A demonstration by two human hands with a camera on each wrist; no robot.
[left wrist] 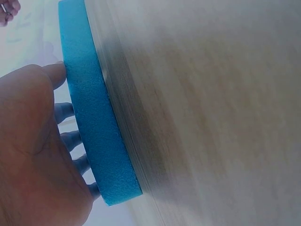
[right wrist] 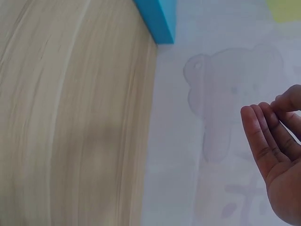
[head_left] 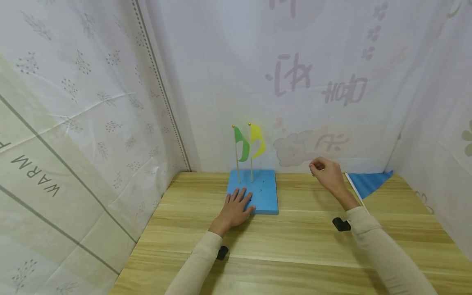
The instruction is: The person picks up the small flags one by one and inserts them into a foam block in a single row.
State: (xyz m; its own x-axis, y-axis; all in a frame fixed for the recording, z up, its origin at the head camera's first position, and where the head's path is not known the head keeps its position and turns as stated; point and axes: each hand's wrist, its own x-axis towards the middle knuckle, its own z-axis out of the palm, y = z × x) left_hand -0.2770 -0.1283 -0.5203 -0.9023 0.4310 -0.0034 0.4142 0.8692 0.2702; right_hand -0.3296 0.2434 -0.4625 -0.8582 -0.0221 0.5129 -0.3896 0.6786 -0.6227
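Note:
My left hand point(head_left: 234, 207) lies on the front left part of a blue foam board point(head_left: 267, 198), fingers spread over its top; in the left wrist view the thumb point(left wrist: 56, 74) touches its edge. Two thin sticks stand upright in the board, one bearing a green flag point(head_left: 244, 152), the other a yellow flag point(head_left: 255, 133). Several small dark holes dot the board's top. Right of it, above the table, hovers my right hand point(head_left: 329, 175), loosely bent with thumb and fingertips close together; I see no object held. A blue triangular flag point(head_left: 368, 184) lies beside that wrist, partly behind the forearm.
The wooden table point(head_left: 295, 246) carries everything. A pale printed curtain point(head_left: 221, 82) hangs right behind the table's back edge, and more curtain point(head_left: 92, 102) closes the left side. A black wrist device point(head_left: 341, 224) sits under the right sleeve.

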